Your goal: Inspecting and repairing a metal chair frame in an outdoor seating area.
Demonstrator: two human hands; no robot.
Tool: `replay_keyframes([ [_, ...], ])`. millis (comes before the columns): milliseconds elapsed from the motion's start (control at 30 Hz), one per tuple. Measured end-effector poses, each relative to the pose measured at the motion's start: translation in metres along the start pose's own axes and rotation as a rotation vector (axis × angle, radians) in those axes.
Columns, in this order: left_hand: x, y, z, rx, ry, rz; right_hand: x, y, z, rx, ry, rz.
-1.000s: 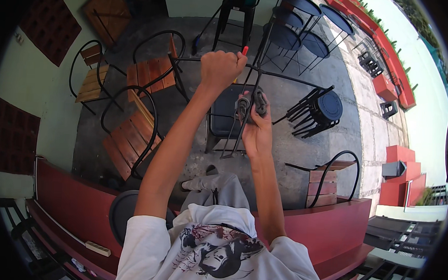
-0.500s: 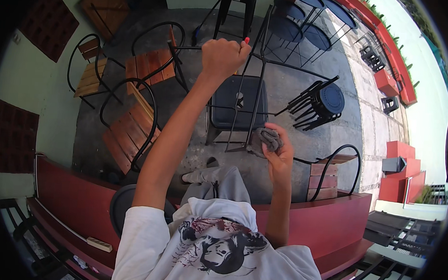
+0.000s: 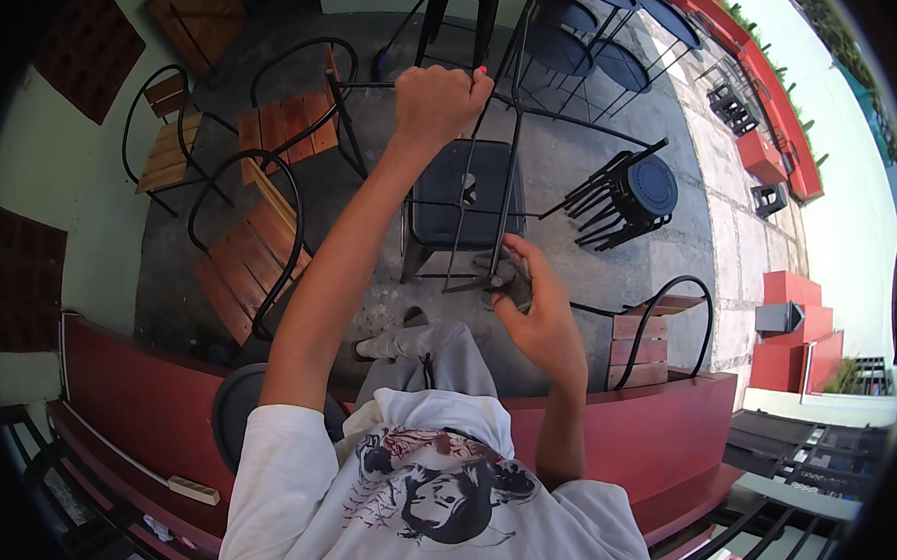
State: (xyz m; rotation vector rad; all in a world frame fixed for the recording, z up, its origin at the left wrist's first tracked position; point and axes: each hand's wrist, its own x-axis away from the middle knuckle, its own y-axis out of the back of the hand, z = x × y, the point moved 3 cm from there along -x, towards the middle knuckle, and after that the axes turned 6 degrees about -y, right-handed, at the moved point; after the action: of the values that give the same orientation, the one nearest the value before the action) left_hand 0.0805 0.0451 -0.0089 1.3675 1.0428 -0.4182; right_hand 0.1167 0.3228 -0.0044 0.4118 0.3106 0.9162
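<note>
My left hand (image 3: 436,103) is closed around a bar of a thin black metal frame (image 3: 595,128), holding it up in front of me. The frame has long legs and crossbars, like an upturned table base. My right hand (image 3: 544,319) holds a crumpled grey cloth (image 3: 515,276) between thumb and fingers. That cloth is wrapped against the lower end of one frame leg, nearest my body. Behind the frame stands a black metal stool (image 3: 438,184) with a hole in its seat; bars partly cover it.
Wooden-slatted chairs with black hoops (image 3: 254,262) stand to the left, another chair (image 3: 640,348) to the right. Stacked black stools (image 3: 652,184) lean at the right. Round black tray tables (image 3: 618,67) stand farther back. A low red wall (image 3: 653,419) runs close beside me.
My right hand has moved left and turned, bringing the grey cloth onto the frame leg's end. My left hand keeps its hold on the frame.
</note>
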Motion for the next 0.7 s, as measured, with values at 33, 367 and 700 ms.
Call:
replay_keyframes([
  [33,0.0,0.0,0.0,0.003,0.002,-0.002,0.0,-0.003,0.001,-0.074,-0.089,0.022],
  [367,0.003,0.004,-0.004,0.015,0.018,-0.003,0.004,-0.017,-0.006,-0.199,-0.163,0.216],
  [700,0.001,0.006,-0.005,0.063,0.031,0.004,0.001,-0.027,-0.025,-0.762,-0.249,0.264],
])
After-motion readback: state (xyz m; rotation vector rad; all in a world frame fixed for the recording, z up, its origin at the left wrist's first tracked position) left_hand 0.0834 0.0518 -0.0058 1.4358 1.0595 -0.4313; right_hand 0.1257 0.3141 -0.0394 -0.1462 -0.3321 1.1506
